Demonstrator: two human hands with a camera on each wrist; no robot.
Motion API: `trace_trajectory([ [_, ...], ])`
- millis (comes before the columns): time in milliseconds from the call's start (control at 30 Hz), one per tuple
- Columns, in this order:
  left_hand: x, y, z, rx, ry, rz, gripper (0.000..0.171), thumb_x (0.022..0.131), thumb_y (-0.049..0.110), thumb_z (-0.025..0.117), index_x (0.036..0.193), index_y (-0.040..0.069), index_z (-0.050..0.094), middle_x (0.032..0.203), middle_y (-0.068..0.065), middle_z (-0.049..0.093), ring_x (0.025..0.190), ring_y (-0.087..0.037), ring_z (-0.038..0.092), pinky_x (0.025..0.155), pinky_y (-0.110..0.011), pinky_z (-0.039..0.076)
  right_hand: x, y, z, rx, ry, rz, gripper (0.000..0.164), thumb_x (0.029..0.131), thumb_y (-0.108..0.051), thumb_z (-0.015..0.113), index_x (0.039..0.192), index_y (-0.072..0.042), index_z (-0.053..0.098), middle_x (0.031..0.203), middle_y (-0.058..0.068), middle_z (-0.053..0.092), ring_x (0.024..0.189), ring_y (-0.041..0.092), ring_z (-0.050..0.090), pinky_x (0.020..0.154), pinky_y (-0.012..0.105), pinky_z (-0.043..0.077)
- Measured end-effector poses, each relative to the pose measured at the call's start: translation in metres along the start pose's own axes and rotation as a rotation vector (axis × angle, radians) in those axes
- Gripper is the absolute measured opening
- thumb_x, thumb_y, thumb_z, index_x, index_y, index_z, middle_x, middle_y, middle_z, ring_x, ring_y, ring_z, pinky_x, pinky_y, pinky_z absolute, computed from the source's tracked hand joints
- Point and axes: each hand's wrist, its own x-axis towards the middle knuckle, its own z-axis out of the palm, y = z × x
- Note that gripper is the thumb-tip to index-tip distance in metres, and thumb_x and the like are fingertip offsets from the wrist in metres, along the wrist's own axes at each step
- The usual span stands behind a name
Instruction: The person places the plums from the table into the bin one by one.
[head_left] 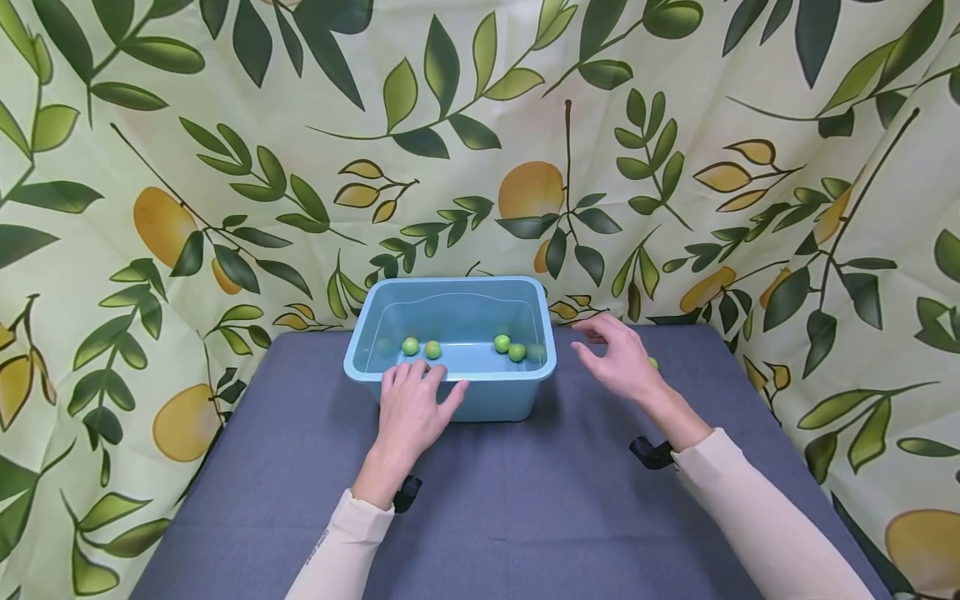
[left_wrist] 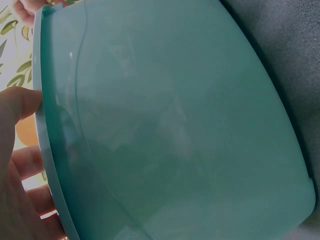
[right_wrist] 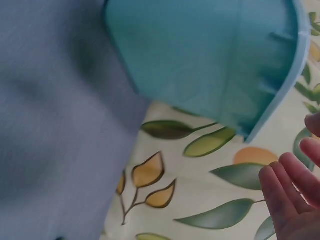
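A light blue plastic tub (head_left: 450, 400) stands on the table, with several small round green fruits like limes (head_left: 432, 350) on its floor, a pair to the left and a pair to the right. My left hand (head_left: 412, 408) is at the tub's near rim, its relaxed fingers reaching over it; in the left wrist view the thumb (left_wrist: 25, 102) meets the rim. To the right of the tub my right hand (head_left: 618, 358) hovers with loosely bent fingers, holding nothing. Partly hidden behind that hand is another green fruit (head_left: 653, 363).
Dark blue-grey cloth covers the table (head_left: 510, 517). Behind it and along both sides hangs a pale curtain (head_left: 465, 183) printed with leaves and orange fruit. Black straps (head_left: 651, 452) circle both wrists.
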Motion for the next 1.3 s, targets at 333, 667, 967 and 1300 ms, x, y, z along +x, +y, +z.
trace_trajectory([
  [333,0.0,0.0,0.0,-0.005,0.002,0.002,0.037,0.094,0.044,0.07,0.103,0.009,0.075,0.097,-0.013,0.066,0.09,-0.035,0.058,0.092,-0.052,0.043,0.0,0.035,-0.008,-0.243,-0.062,0.069,0.029,0.094,-0.016,0.067,0.118,0.0,0.068,0.118,0.017,0.063,0.107,0.038,0.058,0.085,0.056,0.049],
  [667,-0.001,0.0,0.0,-0.008,0.005,0.0,0.039,0.094,0.044,0.069,0.105,0.008,0.075,0.098,-0.013,0.066,0.091,-0.035,0.058,0.093,-0.052,0.043,-0.002,0.075,-0.019,-0.426,-0.115,0.138,0.034,0.097,-0.019,0.061,0.122,0.003,0.065,0.125,0.025,0.057,0.121,0.047,0.049,0.089,0.065,0.046],
  [967,0.0,0.0,0.0,-0.009,0.0,-0.003,0.038,0.094,0.045,0.069,0.105,0.008,0.075,0.098,-0.012,0.065,0.091,-0.034,0.058,0.093,-0.051,0.043,-0.007,0.111,-0.024,-0.469,-0.153,0.247,0.039,0.097,-0.02,0.057,0.125,0.007,0.062,0.129,0.029,0.052,0.122,0.05,0.046,0.087,0.067,0.045],
  [1300,-0.001,-0.001,0.0,-0.003,0.01,0.004,0.038,0.094,0.044,0.07,0.104,0.008,0.076,0.097,-0.012,0.066,0.092,-0.034,0.059,0.093,-0.051,0.043,-0.015,0.135,-0.021,-0.468,-0.261,0.34,0.044,0.099,-0.02,0.054,0.132,0.008,0.058,0.136,0.036,0.047,0.126,0.056,0.042,0.089,0.07,0.043],
])
